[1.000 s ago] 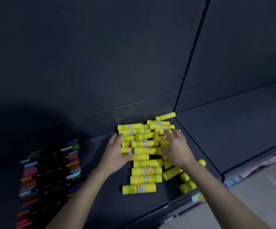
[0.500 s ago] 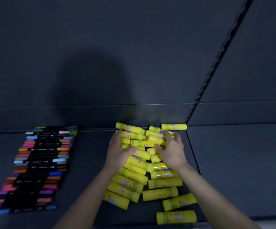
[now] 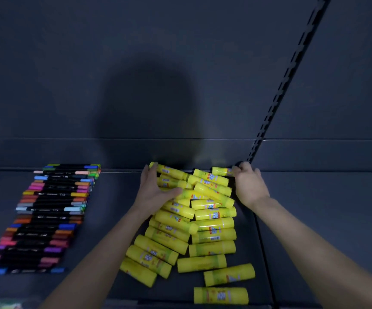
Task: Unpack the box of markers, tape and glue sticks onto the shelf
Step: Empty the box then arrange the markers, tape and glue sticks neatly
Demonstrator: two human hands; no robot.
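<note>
Labels across the pile of glue sticks [image 3: 214, 235] are too blurred to read. At the pile's back right corner the right hand [image 3: 250, 188] covers one stick's end, and its fingertips curl out of sight, so a grip cannot be told. The left hand [image 3: 154, 192] hides sticks at the pile's left edge. Left of the pile, print on the markers [image 3: 47, 210] is too small to read. Below the pile, both forearms [image 3: 327, 253] run off the frame's bottom edge.

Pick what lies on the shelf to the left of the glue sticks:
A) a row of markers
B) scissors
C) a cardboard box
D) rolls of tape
A: a row of markers with coloured caps lies flat on the shelf, apart from and left of the pile of yellow glue sticks.
</note>
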